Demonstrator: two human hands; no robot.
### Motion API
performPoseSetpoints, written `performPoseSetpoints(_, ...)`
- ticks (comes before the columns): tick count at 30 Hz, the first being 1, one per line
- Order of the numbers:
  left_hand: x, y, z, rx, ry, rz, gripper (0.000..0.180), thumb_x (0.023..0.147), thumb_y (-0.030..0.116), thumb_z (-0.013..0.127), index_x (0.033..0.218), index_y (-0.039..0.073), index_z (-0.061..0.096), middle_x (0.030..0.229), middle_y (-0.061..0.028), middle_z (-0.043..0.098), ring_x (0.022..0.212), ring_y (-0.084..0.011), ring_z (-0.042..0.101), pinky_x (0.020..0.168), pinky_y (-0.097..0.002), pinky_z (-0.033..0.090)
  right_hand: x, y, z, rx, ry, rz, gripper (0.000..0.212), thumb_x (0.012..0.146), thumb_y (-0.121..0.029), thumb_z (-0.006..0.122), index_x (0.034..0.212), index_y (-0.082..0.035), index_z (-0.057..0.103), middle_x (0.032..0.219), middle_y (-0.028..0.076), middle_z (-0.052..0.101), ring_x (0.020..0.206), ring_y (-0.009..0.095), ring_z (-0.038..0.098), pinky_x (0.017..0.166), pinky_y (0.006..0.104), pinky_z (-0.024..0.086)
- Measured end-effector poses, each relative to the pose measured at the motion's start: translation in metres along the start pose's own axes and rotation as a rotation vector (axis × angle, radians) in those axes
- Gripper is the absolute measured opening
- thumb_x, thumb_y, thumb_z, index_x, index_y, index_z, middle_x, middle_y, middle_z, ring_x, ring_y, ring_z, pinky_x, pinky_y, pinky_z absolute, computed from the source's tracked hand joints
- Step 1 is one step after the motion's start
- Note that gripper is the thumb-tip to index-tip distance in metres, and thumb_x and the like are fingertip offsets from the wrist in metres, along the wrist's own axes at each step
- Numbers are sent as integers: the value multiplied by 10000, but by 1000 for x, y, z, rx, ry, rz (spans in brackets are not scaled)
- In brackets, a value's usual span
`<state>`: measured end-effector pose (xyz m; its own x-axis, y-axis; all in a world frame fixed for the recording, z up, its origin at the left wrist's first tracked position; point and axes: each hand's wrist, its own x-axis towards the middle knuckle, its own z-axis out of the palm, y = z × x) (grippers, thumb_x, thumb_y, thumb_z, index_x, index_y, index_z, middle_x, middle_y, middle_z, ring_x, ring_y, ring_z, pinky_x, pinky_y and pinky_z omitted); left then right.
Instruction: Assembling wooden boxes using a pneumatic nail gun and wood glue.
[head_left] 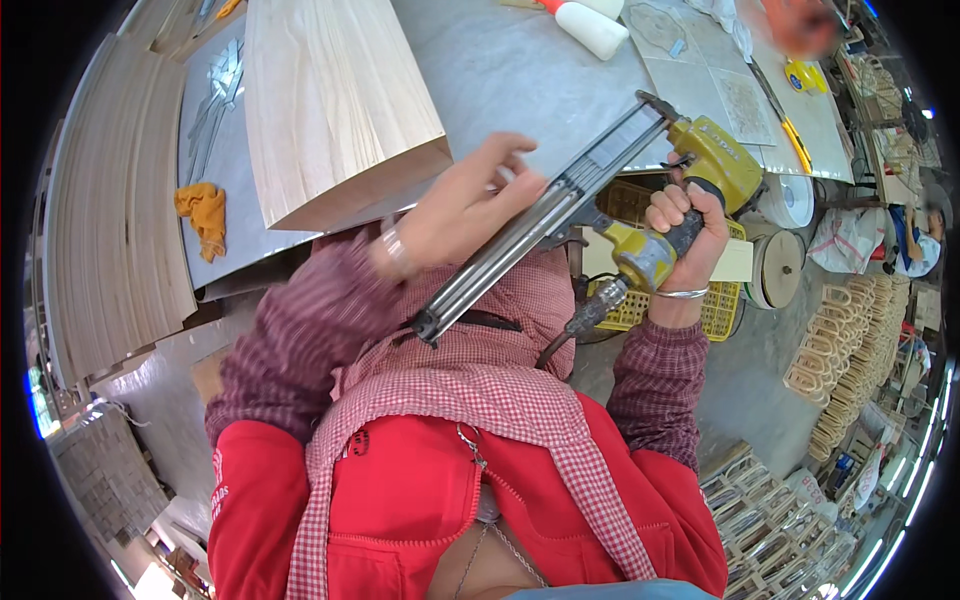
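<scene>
My right hand (690, 225) is wrapped round the dark grip of a yellow pneumatic nail gun (722, 160). The gun's long metal magazine (540, 215) slants down to the left in front of my apron, and an air hose fitting (605, 295) hangs below the grip. A pale strip (620, 140) shows inside the upper part of the magazine. Beside the magazine is my left hand (465, 205), a little blurred, its fingers apart and loosely bent; I see nothing held in it. A pale wooden box-like piece (340, 100) stands on the table just beyond my left hand.
The grey table (500, 70) carries a stack of wooden boards (120, 190) at left, metal strips (212, 105), an orange cloth (205, 215), a white bottle (590, 28) and a yellow cutter knife (797, 145). Below at right stand a yellow crate (720, 310) and buckets (775, 270). Bent wooden pieces (840, 350) lie beyond.
</scene>
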<state>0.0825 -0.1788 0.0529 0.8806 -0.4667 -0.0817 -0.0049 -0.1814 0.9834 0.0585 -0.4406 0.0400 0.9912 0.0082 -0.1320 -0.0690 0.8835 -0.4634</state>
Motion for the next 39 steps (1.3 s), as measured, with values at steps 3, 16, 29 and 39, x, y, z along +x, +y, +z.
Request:
performPoseSetpoints(3, -63, -15, -11, -35, 141, 229, 388, 911, 147, 478, 1259, -16, 423, 1016, -101, 539, 860, -146, 513, 760, -262, 440, 6, -9, -12, 125, -140, 87, 374, 838, -36, 442, 1191, 85, 419, 679, 11, 410, 588, 116, 392, 541, 258, 371)
performPoseSetpoints(16, -1, 10, 28, -26, 741, 693, 161, 894, 80, 513, 1010, -7, 581, 852, -61, 515, 708, -134, 473, 643, -227, 411, 4, 10, 35, 158, -173, 306, 45, 845, -60, 430, 800, -55, 429, 684, 16, 408, 582, 113, 384, 537, 255, 378)
performPoseSetpoints(29, -91, -115, -99, 965, 1038, 723, 250, 707, 113, 724, 955, 136, 694, 971, -1, 621, 809, -109, 543, 767, -240, 418, -14, 72, 115, -912, -86, 262, 53, 772, -40, 493, 780, 13, 490, 590, 44, 448, 447, 118, 400, 416, 240, 380)
performPoseSetpoints(39, -98, -133, -116, 1185, 967, 770, 263, 733, 82, 682, 988, 149, 697, 1028, 59, 649, 907, -101, 586, 875, -279, 397, -22, 121, 174, -1438, -151, 435, 71, 723, -37, 561, 721, 29, 537, 527, 76, 507, 389, 131, 435, 406, 227, 383)
